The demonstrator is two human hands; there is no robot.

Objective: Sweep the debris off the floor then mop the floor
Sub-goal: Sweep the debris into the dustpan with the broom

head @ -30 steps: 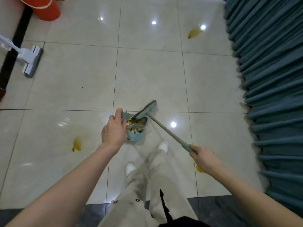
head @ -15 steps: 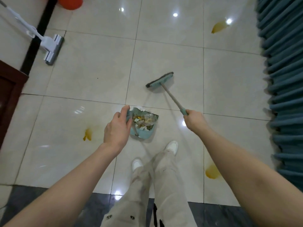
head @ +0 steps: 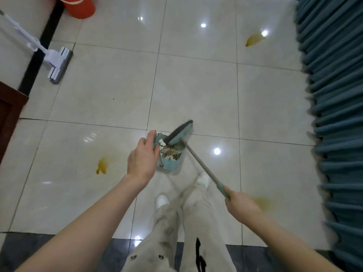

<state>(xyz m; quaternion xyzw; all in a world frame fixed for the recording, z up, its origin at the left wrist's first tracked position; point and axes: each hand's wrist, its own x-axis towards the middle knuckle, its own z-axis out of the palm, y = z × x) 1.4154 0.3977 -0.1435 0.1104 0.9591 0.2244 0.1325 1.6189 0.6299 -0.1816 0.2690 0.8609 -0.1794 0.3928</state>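
A light teal dustpan [head: 172, 163] holding brown and white debris [head: 170, 151] rests on the cream tiled floor just ahead of my feet. My left hand [head: 141, 156] grips its upright handle at the left side. My right hand [head: 240, 205] holds the teal grip of a broom; its thin shaft runs up-left to the broom head [head: 180, 132], which lies over the dustpan's mouth. Yellow spill stains sit on the floor at the left [head: 102, 165], far right [head: 253, 40] and beside my right hand [head: 263, 202].
A white flat mop [head: 57, 63] leans at the far left against the wall. A red bucket [head: 80, 6] stands at the top left. A teal pleated curtain [head: 334, 114] fills the right side. Dark wooden furniture [head: 9, 114] edges the left. Dark tiles run behind my feet.
The broom head was out on the floor ahead of the dustpan half a second ago; my right hand has pulled back and drawn it onto the dustpan's mouth. My left hand kept its hold.
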